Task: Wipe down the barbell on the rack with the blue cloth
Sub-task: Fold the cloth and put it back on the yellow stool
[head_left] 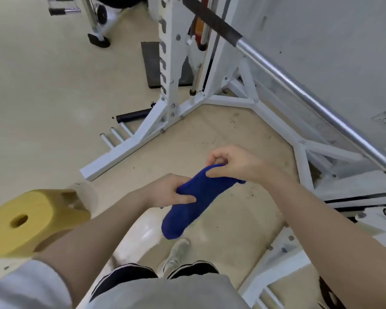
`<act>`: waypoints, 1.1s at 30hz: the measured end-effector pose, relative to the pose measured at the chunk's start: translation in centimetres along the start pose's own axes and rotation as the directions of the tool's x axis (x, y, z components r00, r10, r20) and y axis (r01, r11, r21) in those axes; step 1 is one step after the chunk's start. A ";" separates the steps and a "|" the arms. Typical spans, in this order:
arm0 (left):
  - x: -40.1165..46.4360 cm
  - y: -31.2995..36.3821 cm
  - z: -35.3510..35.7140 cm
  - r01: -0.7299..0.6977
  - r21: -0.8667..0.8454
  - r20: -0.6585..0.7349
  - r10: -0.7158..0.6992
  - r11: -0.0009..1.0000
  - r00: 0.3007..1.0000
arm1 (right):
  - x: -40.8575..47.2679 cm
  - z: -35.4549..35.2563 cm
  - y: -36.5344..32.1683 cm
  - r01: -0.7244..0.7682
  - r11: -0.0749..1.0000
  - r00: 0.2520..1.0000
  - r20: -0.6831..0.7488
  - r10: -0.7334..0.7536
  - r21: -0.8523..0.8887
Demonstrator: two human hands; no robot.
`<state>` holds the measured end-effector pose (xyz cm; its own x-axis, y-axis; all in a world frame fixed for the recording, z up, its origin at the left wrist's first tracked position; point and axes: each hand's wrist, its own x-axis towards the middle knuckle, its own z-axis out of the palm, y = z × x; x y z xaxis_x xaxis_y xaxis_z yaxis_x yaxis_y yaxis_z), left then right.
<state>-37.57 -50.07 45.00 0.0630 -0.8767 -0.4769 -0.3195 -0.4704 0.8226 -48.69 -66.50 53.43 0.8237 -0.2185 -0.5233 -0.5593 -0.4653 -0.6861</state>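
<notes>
A blue cloth (196, 197) hangs bunched between both hands in front of my waist. My left hand (167, 194) grips its middle with curled fingers. My right hand (230, 163) pinches its upper end between thumb and fingertips. The barbell (299, 90) runs diagonally from the top centre to the right edge, a chrome shaft with a black padded sleeve (212, 18) at its upper end. It rests on the white rack (172, 70), well above and to the right of my hands, apart from the cloth.
A yellow foam disc (25, 219) sits at the lower left beside my left forearm. The rack's white base beams (125, 150) spread across the beige floor. A dark floor mat (152, 63) lies behind the upright. My shoe (178, 253) shows below the cloth.
</notes>
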 end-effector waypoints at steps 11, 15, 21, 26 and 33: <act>-16.1 -16.6 -11.8 0.291 -0.087 -0.379 -0.302 0.953 0.875 | 11.3 10.3 -11.1 -0.101 0.955 0.995 0.053 0.089 0.279; -20.8 -22.2 -15.0 0.345 -0.213 -0.403 -0.404 0.914 0.821 | 15.6 15.0 -15.7 -0.153 0.934 0.986 -0.007 0.164 0.323; -26.5 -29.5 -17.2 0.372 -0.288 -0.463 -0.468 0.882 0.752 | 21.0 21.6 -20.6 -0.262 0.885 0.965 0.118 0.234 0.385; -28.7 -30.6 -18.3 -0.024 -0.752 -0.563 -0.622 0.659 0.544 | 23.7 27.4 -25.2 -0.318 0.897 0.927 0.298 0.226 0.307; -28.7 -28.8 -18.5 -0.307 -0.821 -0.568 -0.628 0.481 0.532 | 25.0 34.2 -29.6 -0.135 0.937 0.909 0.416 -0.011 0.322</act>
<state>-12.64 -13.24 40.73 0.7709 -0.2278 -0.5947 0.6030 -0.0393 0.7967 -14.77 -28.82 43.37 0.7166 0.1630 -0.6782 -0.6658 -0.1301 -0.7347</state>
